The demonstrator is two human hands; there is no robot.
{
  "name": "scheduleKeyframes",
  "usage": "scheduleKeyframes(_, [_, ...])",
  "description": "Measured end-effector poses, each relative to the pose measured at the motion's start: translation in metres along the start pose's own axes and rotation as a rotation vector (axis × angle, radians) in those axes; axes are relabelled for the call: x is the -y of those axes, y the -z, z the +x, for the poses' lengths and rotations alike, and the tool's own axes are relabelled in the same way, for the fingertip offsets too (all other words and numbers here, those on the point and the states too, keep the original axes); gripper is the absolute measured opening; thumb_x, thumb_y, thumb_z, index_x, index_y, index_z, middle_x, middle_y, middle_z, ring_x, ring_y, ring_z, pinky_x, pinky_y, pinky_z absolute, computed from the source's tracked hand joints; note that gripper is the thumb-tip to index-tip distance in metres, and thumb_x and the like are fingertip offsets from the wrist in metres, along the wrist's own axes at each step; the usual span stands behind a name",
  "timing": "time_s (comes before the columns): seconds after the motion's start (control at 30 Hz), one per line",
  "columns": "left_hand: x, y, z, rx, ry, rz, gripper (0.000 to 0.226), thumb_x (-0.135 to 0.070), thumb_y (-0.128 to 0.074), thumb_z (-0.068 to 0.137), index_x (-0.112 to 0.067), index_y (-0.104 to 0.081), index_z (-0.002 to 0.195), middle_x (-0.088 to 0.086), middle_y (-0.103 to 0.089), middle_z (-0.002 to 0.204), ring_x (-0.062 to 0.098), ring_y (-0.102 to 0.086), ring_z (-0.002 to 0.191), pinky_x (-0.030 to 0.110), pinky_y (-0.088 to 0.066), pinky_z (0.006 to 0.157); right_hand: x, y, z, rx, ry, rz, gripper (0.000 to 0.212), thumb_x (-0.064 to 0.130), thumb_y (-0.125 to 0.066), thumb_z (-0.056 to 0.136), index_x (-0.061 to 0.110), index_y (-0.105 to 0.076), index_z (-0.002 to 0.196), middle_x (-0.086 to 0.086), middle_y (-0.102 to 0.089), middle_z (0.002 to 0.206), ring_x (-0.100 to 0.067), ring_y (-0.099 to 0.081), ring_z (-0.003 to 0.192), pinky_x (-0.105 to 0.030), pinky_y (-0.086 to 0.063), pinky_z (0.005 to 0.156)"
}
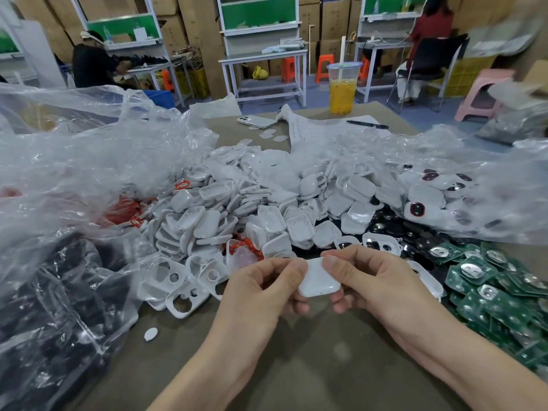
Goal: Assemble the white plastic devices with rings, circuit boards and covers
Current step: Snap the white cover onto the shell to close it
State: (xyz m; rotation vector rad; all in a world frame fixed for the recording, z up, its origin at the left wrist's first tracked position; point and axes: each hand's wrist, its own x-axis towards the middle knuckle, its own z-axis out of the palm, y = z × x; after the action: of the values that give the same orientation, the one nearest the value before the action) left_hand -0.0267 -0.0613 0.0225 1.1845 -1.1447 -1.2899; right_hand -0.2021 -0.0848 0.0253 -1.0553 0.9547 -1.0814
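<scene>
Centrally, both hands hold one white device (318, 277) just above the brown surface (311, 366). The left hand (261, 289) pinches its left edge with curled thumb and fingers, and the right hand (370, 280) pinches its right edge the same way. At three o'clock of it lie green circuit boards (489, 289), and at nine o'clock white frames with holes (178, 292). Red rings (246, 247) sit toward eleven o'clock. Beyond, at twelve, spreads a heap of white covers (237, 209). Farthest at twelve stands a cup of yellow drink (342, 87).

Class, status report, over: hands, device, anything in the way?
Left hand, right hand: both pinch the white device. Held above the table. Nothing in the way.
</scene>
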Motion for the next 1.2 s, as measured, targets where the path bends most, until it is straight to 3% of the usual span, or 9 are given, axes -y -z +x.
scheduleKeyframes(0.17, [0.0, 0.001, 0.0, 0.005, 0.013, -0.018, 0.032, -0.047, -0.072, 0.076, -0.021, -0.08, 0.092, 0.019, -0.074, 0.09, 0.014, -0.062, 0.062, 0.036, -0.051, 0.074, -0.001, 0.001, -0.001, 0.015, 0.018, -0.02, 0.036, 0.037, -0.08, 0.067, 0.01, -0.079, 0.09, -0.009, -0.065, 0.069, -0.016, -0.063, 0.058, -0.023, -0.054, 0.054])
scheduleKeyframes(0.33, [0.001, -0.002, 0.0, 0.02, -0.013, 0.015, 0.027, -0.046, -0.067, 0.087, -0.023, -0.079, 0.096, 0.021, -0.072, 0.092, 0.014, -0.063, 0.067, 0.037, -0.054, 0.076, -0.003, 0.001, 0.001, -0.013, 0.025, -0.041, 0.037, 0.045, -0.079, 0.068, 0.017, -0.079, 0.092, -0.007, -0.067, 0.069, -0.017, -0.065, 0.06, -0.022, -0.054, 0.058])
scheduleKeyframes(0.43, [0.001, -0.005, -0.003, 0.061, -0.019, 0.045, 0.028, -0.05, -0.067, 0.082, -0.029, -0.077, 0.097, 0.003, -0.068, 0.074, 0.012, -0.065, 0.067, 0.027, -0.058, 0.068, -0.003, 0.001, 0.002, -0.039, 0.014, -0.001, 0.035, 0.044, -0.079, 0.068, 0.017, -0.079, 0.091, -0.004, -0.068, 0.07, -0.014, -0.064, 0.06, -0.021, -0.054, 0.057])
scheduleKeyframes(0.6, [-0.004, -0.008, -0.005, 0.064, -0.009, -0.034, 0.03, -0.038, -0.071, 0.081, -0.022, -0.075, 0.106, 0.004, -0.064, 0.074, 0.014, -0.061, 0.063, 0.025, -0.053, 0.059, 0.0, 0.001, 0.001, -0.024, 0.036, -0.061, 0.034, 0.049, -0.077, 0.069, 0.022, -0.078, 0.09, -0.004, -0.069, 0.069, -0.017, -0.065, 0.059, -0.021, -0.054, 0.059])
scheduleKeyframes(0.67, [-0.008, -0.008, -0.005, 0.039, 0.012, -0.097, 0.037, -0.034, -0.072, 0.079, -0.017, -0.072, 0.113, 0.006, -0.063, 0.073, 0.015, -0.059, 0.061, 0.025, -0.052, 0.056, 0.002, 0.001, -0.002, 0.008, 0.109, -0.123, 0.029, 0.049, -0.077, 0.075, 0.029, -0.077, 0.097, 0.0, -0.073, 0.082, -0.017, -0.07, 0.067, -0.021, -0.056, 0.065])
scheduleKeyframes(0.77, [-0.012, -0.006, -0.003, -0.001, 0.037, -0.177, 0.036, -0.031, -0.071, 0.076, -0.013, -0.073, 0.108, 0.008, -0.063, 0.071, 0.015, -0.055, 0.054, 0.025, -0.049, 0.049, 0.004, 0.001, -0.007, 0.104, 0.243, -0.23, 0.026, 0.038, -0.079, 0.081, 0.039, -0.074, 0.106, 0.01, -0.073, 0.102, -0.011, -0.073, 0.081, -0.015, -0.054, 0.074])
scheduleKeyframes(0.9, [-0.015, -0.005, -0.003, 0.036, 0.13, -0.287, 0.026, -0.024, -0.071, 0.077, -0.008, -0.078, 0.096, 0.007, -0.06, 0.065, 0.012, -0.052, 0.049, 0.021, -0.045, 0.044, 0.001, 0.002, -0.007, 0.079, 0.376, -0.4, 0.021, 0.03, -0.081, 0.074, 0.043, -0.078, 0.09, 0.019, -0.067, 0.113, -0.008, -0.071, 0.088, -0.012, -0.049, 0.08])
scheduleKeyframes(1.03, [-0.015, -0.004, -0.006, 0.097, 0.229, -0.325, 0.016, -0.025, -0.072, 0.074, -0.013, -0.082, 0.076, 0.004, -0.061, 0.064, 0.009, -0.053, 0.051, 0.019, -0.046, 0.046, 0.0, 0.006, -0.007, 0.055, 0.385, -0.468, 0.014, 0.032, -0.082, 0.076, 0.042, -0.078, 0.085, 0.019, -0.068, 0.114, -0.008, -0.07, 0.087, -0.011, -0.048, 0.078])
scheduleKeyframes(1.2, [-0.015, -0.004, -0.006, 0.09, 0.232, -0.312, 0.016, -0.024, -0.073, 0.072, -0.013, -0.083, 0.079, 0.002, -0.061, 0.064, 0.007, -0.053, 0.051, 0.018, -0.046, 0.046, -0.001, 0.006, -0.007, 0.052, 0.372, -0.484, 0.014, 0.031, -0.079, 0.073, 0.042, -0.078, 0.081, 0.019, -0.069, 0.109, -0.006, -0.069, 0.088, -0.012, -0.049, 0.078])
